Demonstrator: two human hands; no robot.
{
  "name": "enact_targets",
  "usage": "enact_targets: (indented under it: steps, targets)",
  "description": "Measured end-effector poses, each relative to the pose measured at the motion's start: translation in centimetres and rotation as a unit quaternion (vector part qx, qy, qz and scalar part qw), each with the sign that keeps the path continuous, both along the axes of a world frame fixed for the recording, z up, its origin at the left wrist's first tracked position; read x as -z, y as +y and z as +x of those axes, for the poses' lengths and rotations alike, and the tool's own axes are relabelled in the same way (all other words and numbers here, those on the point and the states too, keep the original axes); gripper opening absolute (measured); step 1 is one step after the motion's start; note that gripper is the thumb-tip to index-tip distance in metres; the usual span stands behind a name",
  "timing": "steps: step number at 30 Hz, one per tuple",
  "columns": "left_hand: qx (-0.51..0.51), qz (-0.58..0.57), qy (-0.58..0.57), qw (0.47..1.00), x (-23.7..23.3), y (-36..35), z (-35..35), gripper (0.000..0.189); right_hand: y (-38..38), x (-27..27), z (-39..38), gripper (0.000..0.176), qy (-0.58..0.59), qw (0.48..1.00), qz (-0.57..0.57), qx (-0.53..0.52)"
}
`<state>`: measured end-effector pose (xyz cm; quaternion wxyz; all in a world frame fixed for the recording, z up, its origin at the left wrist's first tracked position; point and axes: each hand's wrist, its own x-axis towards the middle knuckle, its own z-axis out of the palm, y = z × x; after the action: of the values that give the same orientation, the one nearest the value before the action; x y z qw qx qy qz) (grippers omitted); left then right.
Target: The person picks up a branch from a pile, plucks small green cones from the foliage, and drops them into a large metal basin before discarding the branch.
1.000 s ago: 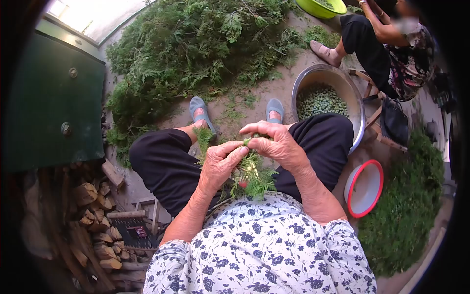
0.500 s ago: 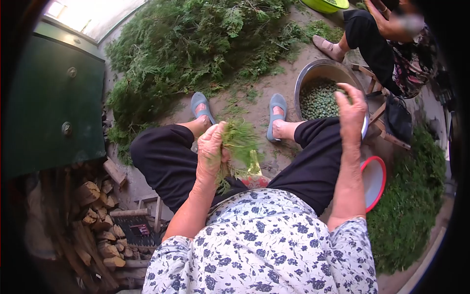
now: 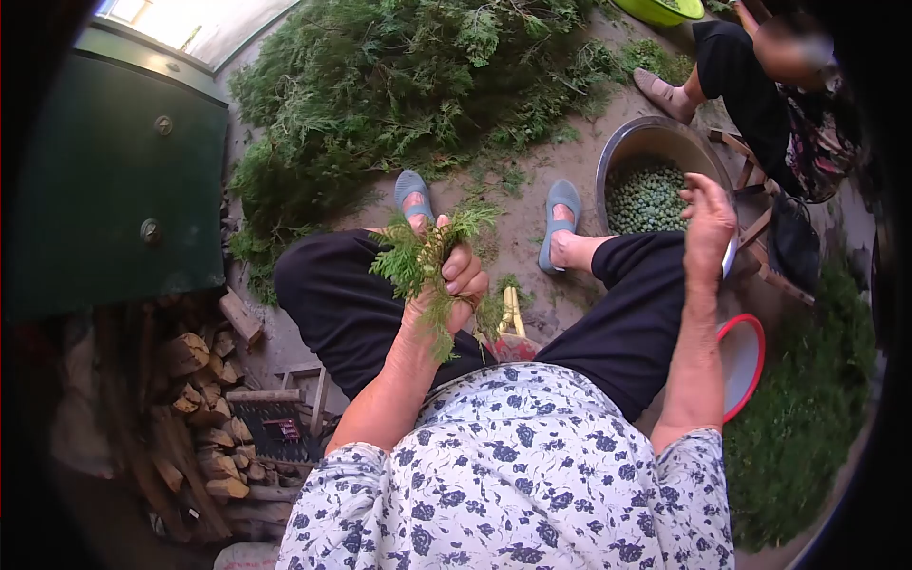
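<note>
My left hand (image 3: pixel 459 275) is closed around a leafy green conifer sprig (image 3: pixel 410 258), its flat fronds fanning out on both sides of the fist. Above the near right side of a metal basin (image 3: pixel 608 157) is my right hand (image 3: pixel 710 228), its fingers loosely bent and apart, with nothing visible in them. Many small round green cones (image 3: pixel 649 198) lie in that basin. Between my knees stands a red patterned container (image 3: pixel 514 348) with yellow handles (image 3: pixel 511 309), partly hidden by my shirt.
A big heap of conifer branches (image 3: pixel 408 95) lies ahead. More greenery (image 3: pixel 807 418) is at right, beside a red-rimmed white basin (image 3: pixel 746 366). Split firewood (image 3: pixel 204 408) is stacked at left below a green cabinet (image 3: pixel 114 190). A co-worker (image 3: pixel 760 95) sits at upper right near a lime-green basin (image 3: pixel 662 9).
My left hand has turned and moved slightly right, the sprig now showing on both sides of it. My right hand's fingers have drawn closer together. The whole view has shifted a little.
</note>
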<state>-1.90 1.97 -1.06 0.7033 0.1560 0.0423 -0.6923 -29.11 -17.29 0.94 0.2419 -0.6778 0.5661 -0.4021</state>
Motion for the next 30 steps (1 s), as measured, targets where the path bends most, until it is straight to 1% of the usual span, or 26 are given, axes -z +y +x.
enact_targets:
  steps: [1,2,3,4,5,6,7,8,9,10,11,12,13,14,15,17,18,20,21,23,24,25,26,28,29,30]
  targets:
    - [0.001,0.0,0.001,1.0,0.1,0.0,-0.1,0.014,1.5,-0.4,2.3,0.016,0.034,0.997,-0.069,-0.014]
    - [-0.016,0.015,0.008,1.0,0.1,0.1,-0.3,0.012,2.7,-0.6,4.2,0.015,0.047,0.991,-0.112,-0.05]
    - [-0.035,0.03,0.014,0.999,0.2,0.1,-0.4,0.014,4.2,-1.4,6.1,0.014,0.022,0.991,-0.096,-0.094]
    - [-0.034,0.029,0.015,0.999,0.6,0.2,-0.4,0.014,6.0,-2.5,7.9,0.012,-0.019,0.99,-0.034,-0.134]
    - [-0.045,0.043,-0.028,0.998,1.0,0.3,-0.4,0.019,7.4,-2.7,9.2,0.012,-0.065,0.98,-0.003,-0.189]
    - [-0.056,0.059,-0.071,0.994,1.3,0.4,-0.4,0.026,8.7,-3.2,10.5,0.013,-0.097,0.963,0.053,-0.245]
    - [-0.054,0.058,-0.071,0.994,0.8,0.4,-0.6,0.026,9.7,-3.6,11.8,0.016,-0.118,0.941,0.071,-0.309]
    - [-0.076,0.101,-0.133,0.983,0.0,0.2,-1.0,0.02,10.8,-3.8,13.0,0.02,-0.108,0.931,0.116,-0.329]
    - [-0.098,0.142,-0.194,0.966,-0.5,0.1,-1.3,0.018,11.4,-3.5,13.9,0.02,-0.106,0.932,0.115,-0.328]
    - [-0.113,0.135,-0.222,0.959,-0.1,0.2,-1.4,0.022,11.9,-2.9,14.7,0.019,-0.119,0.917,0.147,-0.35]
    - [-0.114,0.134,-0.22,0.96,0.2,0.3,-1.4,0.022,12.2,-2.4,15.1,0.019,-0.131,0.901,0.18,-0.373]
    - [-0.107,0.145,-0.216,0.96,0.5,0.4,-1.4,0.024,12.4,-2.2,15.1,0.019,-0.128,0.901,0.178,-0.373]
    - [-0.102,0.157,-0.212,0.959,0.6,0.5,-1.4,0.026,12.5,-2.0,15.2,0.02,-0.209,0.859,0.295,-0.362]
    - [-0.091,0.15,-0.244,0.954,0.6,1.0,-1.5,0.028,12.6,-1.8,15.2,0.02,-0.285,0.798,0.406,-0.342]
    - [-0.093,0.149,-0.242,0.954,1.1,1.1,-1.3,0.028,12.7,-1.7,15.1,0.02,-0.283,0.798,0.406,-0.344]
    - [-0.057,0.197,-0.27,0.941,2.4,1.4,-0.8,0.03,12.8,-1.5,14.9,0.021,-0.372,0.739,0.479,-0.293]
    - [-0.054,0.228,-0.269,0.934,0.5,0.7,-1.4,0.032,12.8,-1.2,14.8,0.021,-0.372,0.74,0.479,-0.292]
    - [-0.052,0.235,-0.262,0.935,-1.7,0.2,-2.1,0.029,12.9,-0.7,14.6,0.021,-0.366,0.703,0.523,-0.314]
    - [-0.051,0.24,-0.256,0.935,-2.1,0.1,-2.2,0.03,13.0,-0.8,14.6,0.021,-0.366,0.703,0.524,-0.314]
    - [-0.057,0.242,-0.263,0.932,-0.5,0.6,-1.9,0.03,13.2,-1.1,14.5,0.02,-0.312,0.734,0.495,-0.345]
    - [-0.062,0.242,-0.272,0.929,0.1,0.7,-1.7,0.029,13.2,-1.0,14.6,0.02,-0.311,0.735,0.494,-0.345]
    - [-0.062,0.238,-0.271,0.931,0.6,0.6,-1.6,0.029,13.2,-0.7,14.6,0.02,-0.355,0.715,0.502,-0.334]
    - [-0.068,0.259,-0.278,0.923,0.6,0.3,-1.6,0.03,13.3,-0.5,14.6,0.02,-0.398,0.693,0.509,-0.32]
    - [-0.07,0.295,-0.286,0.909,0.7,-0.2,-1.6,0.03,13.4,-0.3,14.6,0.019,-0.413,0.689,0.504,-0.316]
    - [-0.069,0.289,-0.284,0.912,0.6,-0.4,-1.6,0.03,13.3,-0.4,14.6,0.018,-0.428,0.684,0.501,-0.313]
    - [-0.071,0.287,-0.278,0.914,0.5,-0.4,-1.6,0.029,13.2,-0.7,14.5,0.018,-0.422,0.69,0.493,-0.32]
